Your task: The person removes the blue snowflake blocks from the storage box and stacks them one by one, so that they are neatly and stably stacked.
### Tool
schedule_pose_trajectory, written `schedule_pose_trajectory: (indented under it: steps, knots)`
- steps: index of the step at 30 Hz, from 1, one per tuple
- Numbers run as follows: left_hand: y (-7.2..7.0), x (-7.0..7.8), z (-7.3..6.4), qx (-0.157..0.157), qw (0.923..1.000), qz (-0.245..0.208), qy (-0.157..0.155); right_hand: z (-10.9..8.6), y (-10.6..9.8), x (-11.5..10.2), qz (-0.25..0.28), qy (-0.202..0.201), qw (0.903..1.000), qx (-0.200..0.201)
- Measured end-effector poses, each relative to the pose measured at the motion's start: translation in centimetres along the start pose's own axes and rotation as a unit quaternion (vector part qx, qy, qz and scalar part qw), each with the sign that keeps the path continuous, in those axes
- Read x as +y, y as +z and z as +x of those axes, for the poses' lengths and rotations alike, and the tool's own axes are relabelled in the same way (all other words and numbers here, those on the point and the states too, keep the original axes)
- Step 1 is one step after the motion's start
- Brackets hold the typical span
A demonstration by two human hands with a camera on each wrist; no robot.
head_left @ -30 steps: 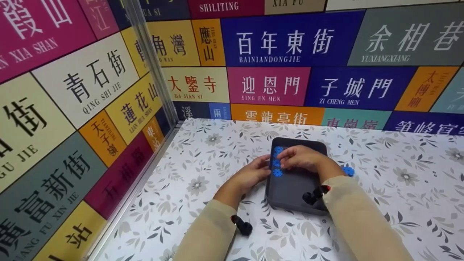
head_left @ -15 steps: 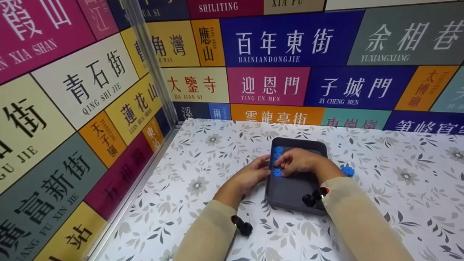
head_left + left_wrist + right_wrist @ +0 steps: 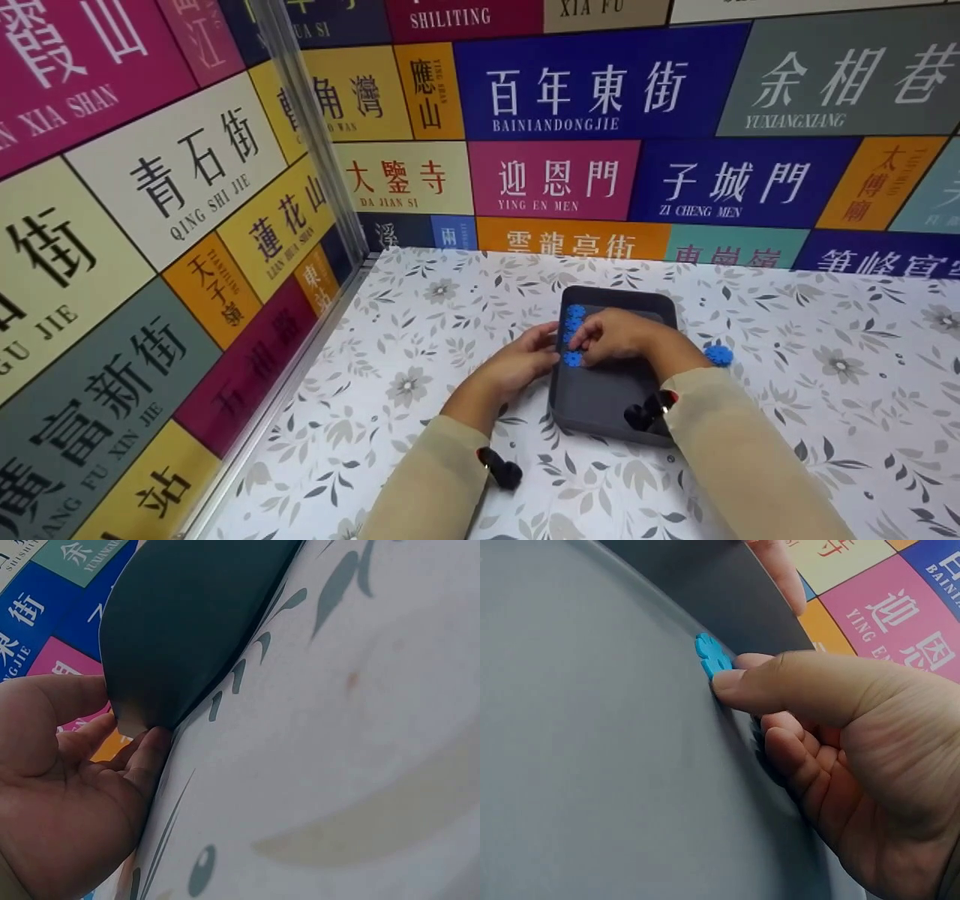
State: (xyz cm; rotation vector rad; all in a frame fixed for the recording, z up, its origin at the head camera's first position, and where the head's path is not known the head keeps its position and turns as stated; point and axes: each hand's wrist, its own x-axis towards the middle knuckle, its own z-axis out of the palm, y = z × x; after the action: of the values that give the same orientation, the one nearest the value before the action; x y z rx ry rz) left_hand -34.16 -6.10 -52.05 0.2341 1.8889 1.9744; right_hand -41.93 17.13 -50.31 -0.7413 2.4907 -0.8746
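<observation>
A dark grey tray (image 3: 600, 401) lies on the table, with a column of several blue snowflake discs (image 3: 576, 310) along the inside of its left wall. My right hand (image 3: 619, 334) reaches over the tray from the right. Its thumb and index finger pinch the edge of the lowest blue snowflake disc (image 3: 711, 656), close to the wall; the other fingers curl beneath. From outside, my left hand (image 3: 525, 358) touches the tray's left wall with relaxed fingers. In the left wrist view, those fingertips (image 3: 156, 741) meet the dark wall's lower edge.
Another blue snowflake disc (image 3: 718, 355) lies on the floral tablecloth (image 3: 409, 386), right of the tray beside the right forearm. Colourful sign-covered panels (image 3: 555, 180) stand behind and to the left. Both sleeves carry a small black wrist camera (image 3: 501, 469).
My right hand has shifted down along the disc column, from the middle discs to the lowest one. My left hand stays at the tray's left wall.
</observation>
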Motion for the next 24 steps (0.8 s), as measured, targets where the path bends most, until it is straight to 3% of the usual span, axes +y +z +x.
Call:
schedule_pose_trajectory:
  steps: [11, 17, 24]
  knots:
    - [0.03, -0.08, 0.0, 0.001, 1.0, 0.0, 0.006, -0.01, 0.11, -0.35, -0.019, 0.004, 0.9998, 0.01]
    - [0.09, -0.08, 0.05, 0.003, 1.0, 0.007, 0.005, -0.22, 0.08, 0.22, 0.039, 0.011, 0.9989, 0.022]
    - [0.04, 0.1, 0.05, 0.004, 0.9999, 0.009, -0.007, -0.28, 0.18, 0.62, 0.104, -0.011, 0.994, 0.032]
